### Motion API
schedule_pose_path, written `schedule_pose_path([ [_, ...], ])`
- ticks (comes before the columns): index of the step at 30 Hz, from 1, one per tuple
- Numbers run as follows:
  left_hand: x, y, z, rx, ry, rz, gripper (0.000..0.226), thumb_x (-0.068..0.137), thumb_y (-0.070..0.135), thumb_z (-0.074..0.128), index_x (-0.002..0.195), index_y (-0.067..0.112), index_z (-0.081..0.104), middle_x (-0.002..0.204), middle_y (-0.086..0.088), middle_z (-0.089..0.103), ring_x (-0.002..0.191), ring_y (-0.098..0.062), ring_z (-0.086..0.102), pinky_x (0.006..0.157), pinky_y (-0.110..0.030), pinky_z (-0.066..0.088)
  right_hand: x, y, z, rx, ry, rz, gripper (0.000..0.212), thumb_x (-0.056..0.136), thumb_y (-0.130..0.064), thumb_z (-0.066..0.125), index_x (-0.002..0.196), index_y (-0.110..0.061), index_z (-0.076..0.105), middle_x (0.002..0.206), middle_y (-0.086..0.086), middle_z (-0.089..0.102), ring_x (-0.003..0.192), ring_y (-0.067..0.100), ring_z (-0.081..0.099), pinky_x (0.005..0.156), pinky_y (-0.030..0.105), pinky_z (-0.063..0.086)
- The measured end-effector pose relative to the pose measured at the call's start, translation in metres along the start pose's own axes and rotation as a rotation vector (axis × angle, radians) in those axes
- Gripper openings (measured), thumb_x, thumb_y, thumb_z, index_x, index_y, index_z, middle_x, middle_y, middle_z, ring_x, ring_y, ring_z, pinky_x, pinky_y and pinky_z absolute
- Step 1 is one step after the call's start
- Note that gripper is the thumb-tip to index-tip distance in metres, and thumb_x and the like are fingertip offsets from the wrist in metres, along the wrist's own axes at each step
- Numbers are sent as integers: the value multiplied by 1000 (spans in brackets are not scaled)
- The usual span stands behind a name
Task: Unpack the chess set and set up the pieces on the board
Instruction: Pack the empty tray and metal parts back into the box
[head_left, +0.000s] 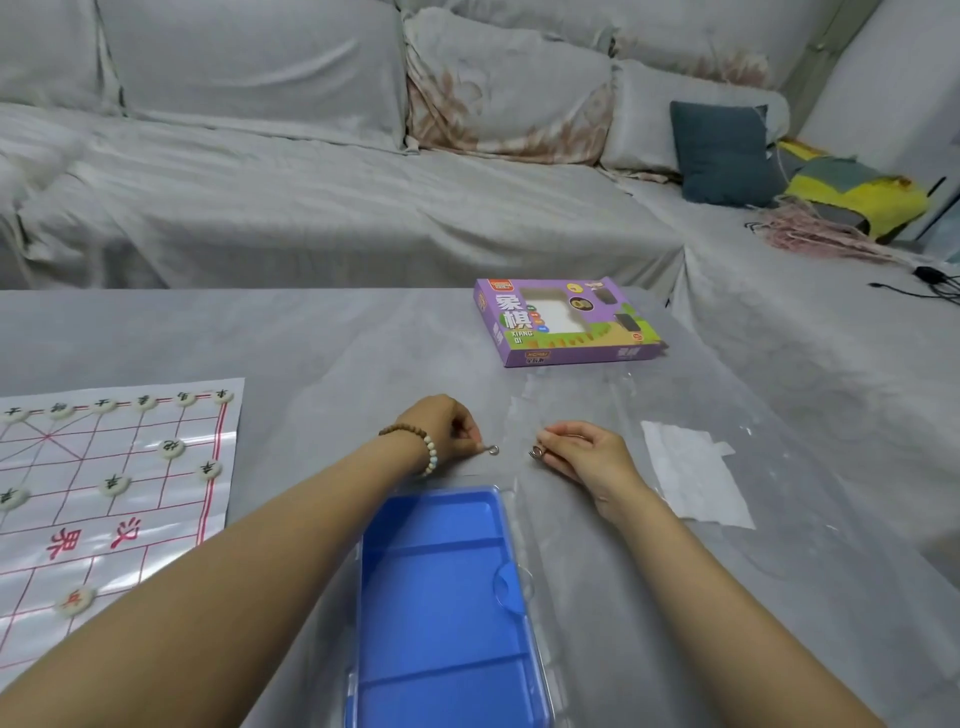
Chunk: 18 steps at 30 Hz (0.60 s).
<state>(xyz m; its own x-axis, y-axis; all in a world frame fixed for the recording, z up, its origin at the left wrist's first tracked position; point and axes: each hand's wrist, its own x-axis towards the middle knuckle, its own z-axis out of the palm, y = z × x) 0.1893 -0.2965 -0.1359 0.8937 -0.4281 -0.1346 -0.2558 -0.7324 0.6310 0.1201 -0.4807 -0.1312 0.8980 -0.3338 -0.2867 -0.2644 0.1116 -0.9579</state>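
Observation:
A white plastic xiangqi board sheet (130, 499) with red lines lies at the left, with several white round pieces (115, 484) standing on it. In front of me sits a blue piece tray (441, 597) in a clear plastic shell, its slots bare. Above the tray, my left hand (441, 423) pinches a small metal ring (492, 450) against the table. My right hand (587, 449) holds another small metal ring (536, 453) between its fingertips. The purple chess set box (566, 322) lies further back.
A white paper sheet (693, 475) lies right of my right hand, and a clear plastic film (571, 395) covers the grey tablecloth. Behind the table stands a covered sofa with a dark blue cushion (724, 153), yellow fabric (857, 195) and cables (930, 280) at the far right.

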Motion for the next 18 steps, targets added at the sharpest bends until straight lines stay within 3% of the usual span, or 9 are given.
schedule_pose_path([
  [6, -7, 7, -2, 115, -26, 34, 15, 87, 21, 62, 94, 8, 67, 93, -5, 66, 89, -21, 60, 82, -26, 47, -15, -6, 7, 99, -50, 24, 10, 88, 6, 56, 93, -2, 61, 89, 11, 67, 72, 10, 67, 68, 14, 56],
  [10, -35, 7, -17, -179, 167, 43, 8, 85, 19, 65, 82, 12, 64, 77, 0, 62, 71, -12, 55, 64, -16, 43, -52, -20, 9, 126, -112, -10, 14, 88, 1, 60, 102, -2, 61, 97, 10, 70, 79, 8, 70, 72, 14, 55],
  [13, -84, 9, -29, -394, 205, 78, 7, 83, 17, 68, 83, 10, 67, 66, 2, 59, 57, -2, 52, 58, -8, 43, -95, -26, 10, 105, -154, -7, 18, 85, -6, 66, 103, -6, 64, 98, 7, 72, 86, 10, 70, 71, 14, 54],
  [18, -182, 0, -26, -576, 229, 54, 10, 80, 11, 70, 72, 17, 71, 63, 4, 67, 57, 3, 56, 60, -8, 44, -170, -16, 17, 23, -225, 54, 10, 82, -5, 69, 92, -6, 67, 77, 4, 72, 69, 8, 70, 63, 13, 54],
])
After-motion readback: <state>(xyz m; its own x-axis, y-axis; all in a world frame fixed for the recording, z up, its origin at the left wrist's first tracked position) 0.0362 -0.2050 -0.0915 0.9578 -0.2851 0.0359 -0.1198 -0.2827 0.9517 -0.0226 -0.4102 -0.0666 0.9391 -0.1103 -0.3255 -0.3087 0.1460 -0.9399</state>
